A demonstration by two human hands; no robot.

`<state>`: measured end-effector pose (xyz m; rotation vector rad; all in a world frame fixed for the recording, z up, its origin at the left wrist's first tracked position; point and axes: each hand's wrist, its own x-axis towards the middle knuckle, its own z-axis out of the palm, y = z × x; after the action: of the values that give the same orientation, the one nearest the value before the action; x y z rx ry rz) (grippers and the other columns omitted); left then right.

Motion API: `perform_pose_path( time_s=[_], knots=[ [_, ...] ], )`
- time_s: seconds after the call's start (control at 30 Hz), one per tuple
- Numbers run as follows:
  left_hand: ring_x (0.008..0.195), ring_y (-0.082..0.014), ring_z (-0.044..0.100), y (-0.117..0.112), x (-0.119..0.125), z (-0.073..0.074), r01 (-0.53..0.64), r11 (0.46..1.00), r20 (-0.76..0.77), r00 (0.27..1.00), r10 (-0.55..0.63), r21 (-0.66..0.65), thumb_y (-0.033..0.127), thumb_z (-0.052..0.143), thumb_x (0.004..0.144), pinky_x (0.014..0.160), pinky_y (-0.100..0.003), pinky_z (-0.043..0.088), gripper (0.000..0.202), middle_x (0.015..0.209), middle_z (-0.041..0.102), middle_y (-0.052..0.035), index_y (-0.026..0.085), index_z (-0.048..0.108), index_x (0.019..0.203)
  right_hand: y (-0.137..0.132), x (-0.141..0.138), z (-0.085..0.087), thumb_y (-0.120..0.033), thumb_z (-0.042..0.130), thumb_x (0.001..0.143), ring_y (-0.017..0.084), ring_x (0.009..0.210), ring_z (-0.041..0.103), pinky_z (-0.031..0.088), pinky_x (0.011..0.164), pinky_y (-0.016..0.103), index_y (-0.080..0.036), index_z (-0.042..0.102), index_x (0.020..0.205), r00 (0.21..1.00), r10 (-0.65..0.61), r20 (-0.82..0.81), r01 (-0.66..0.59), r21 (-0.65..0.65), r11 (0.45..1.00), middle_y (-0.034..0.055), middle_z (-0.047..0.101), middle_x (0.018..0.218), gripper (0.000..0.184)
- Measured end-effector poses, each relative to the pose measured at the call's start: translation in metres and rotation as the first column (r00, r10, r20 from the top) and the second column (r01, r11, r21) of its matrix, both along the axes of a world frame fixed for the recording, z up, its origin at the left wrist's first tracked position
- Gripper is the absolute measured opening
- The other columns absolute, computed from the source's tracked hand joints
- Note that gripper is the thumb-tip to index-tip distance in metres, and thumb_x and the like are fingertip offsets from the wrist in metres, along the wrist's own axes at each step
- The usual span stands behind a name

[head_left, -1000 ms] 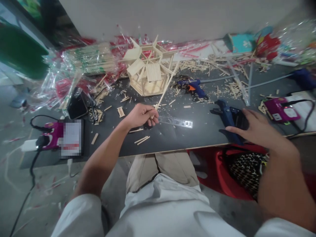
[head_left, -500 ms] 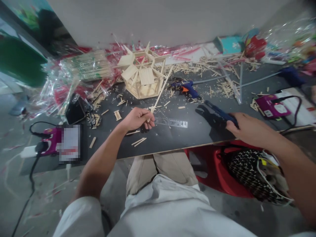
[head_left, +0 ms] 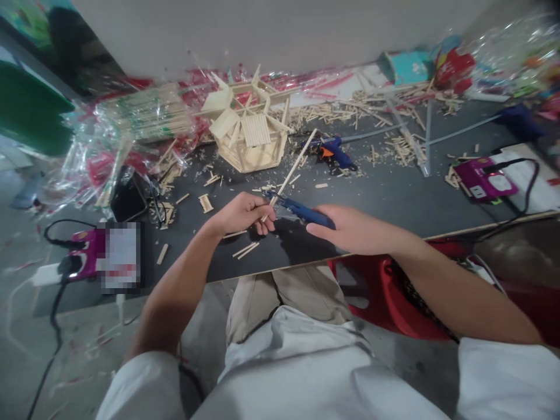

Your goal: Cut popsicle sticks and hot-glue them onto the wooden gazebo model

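My left hand pinches the lower end of a long thin wooden stick that slants up to the right over the dark tabletop. My right hand is closed round the blue handles of a cutter, whose jaws sit at the stick just beside my left fingers. Behind them stands a hexagonal model built of pale wooden sticks. A blue hot glue gun lies to the right of the model.
Stick offcuts litter the table. Crumpled cellophane with stick bundles is piled at the back left, a black phone and a purple power strip lie left, another purple strip right. A red tub stands under the table's edge.
My right hand took the blue cutter from the right side of the table and carried it left to the stick in my left hand. The left hand stayed put.
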<state>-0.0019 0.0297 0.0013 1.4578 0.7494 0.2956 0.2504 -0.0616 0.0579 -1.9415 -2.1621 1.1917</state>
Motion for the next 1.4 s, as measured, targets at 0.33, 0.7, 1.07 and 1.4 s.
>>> perform_pose_path(
  time_s=[0.33, 0.7, 1.07, 1.4],
  knots=[
    [0.053, -0.0133, 0.070, 0.001, -0.003, 0.005, 0.035, 0.999, -0.062, 0.997, -0.033, 0.020, 0.039, 0.067, 0.095, 0.054, -0.022, 0.059, 0.033, 0.074, 0.078, -0.0118, 0.010, 0.070, 0.081, 0.003, -0.009, -0.003, -0.047, 0.049, 0.100, 0.023, 0.084, 0.064, 0.046, 0.075, 0.032, -0.020, 0.059, 0.093, 0.999, 0.047, 0.004, -0.047, 0.091, 0.995, 0.0104, 0.070, 0.097, 0.030],
    [0.053, -0.0137, 0.070, 0.002, -0.006, 0.004, 0.021, 1.000, -0.090, 0.996, -0.019, 0.020, 0.038, 0.067, 0.096, 0.052, -0.021, 0.059, 0.032, 0.072, 0.077, -0.0114, 0.010, 0.070, 0.081, 0.003, -0.018, -0.014, -0.060, 0.038, 0.104, 0.022, 0.077, 0.063, 0.037, 0.066, 0.030, -0.020, 0.057, 0.080, 0.995, 0.022, 0.093, -0.037, 0.157, 0.987, 0.0108, 0.070, 0.085, 0.050],
    [0.051, -0.0141, 0.069, -0.012, -0.003, 0.031, 0.024, 0.994, -0.184, 0.982, -0.043, -0.106, 0.044, 0.070, 0.093, 0.050, -0.021, 0.056, 0.035, 0.068, 0.076, -0.0093, 0.013, 0.069, 0.078, 0.005, -0.011, -0.030, -0.051, 0.024, 0.108, 0.021, 0.075, 0.060, 0.034, 0.072, 0.032, -0.018, 0.060, 0.079, 0.985, 0.150, 0.089, -0.170, 0.303, 0.938, 0.0114, 0.069, 0.083, 0.057],
    [0.052, -0.0140, 0.070, -0.061, -0.001, 0.032, -0.163, 0.984, -0.272, 0.952, 0.137, -0.075, 0.022, 0.056, 0.099, 0.050, -0.021, 0.058, 0.027, 0.067, 0.076, -0.0060, 0.014, 0.068, 0.076, -0.003, -0.008, -0.030, -0.051, 0.033, 0.106, 0.026, 0.087, 0.067, 0.039, 0.075, 0.033, -0.014, 0.068, 0.097, 0.946, 0.265, 0.187, -0.303, 0.222, 0.927, 0.0148, 0.072, 0.096, 0.052]
  ],
)
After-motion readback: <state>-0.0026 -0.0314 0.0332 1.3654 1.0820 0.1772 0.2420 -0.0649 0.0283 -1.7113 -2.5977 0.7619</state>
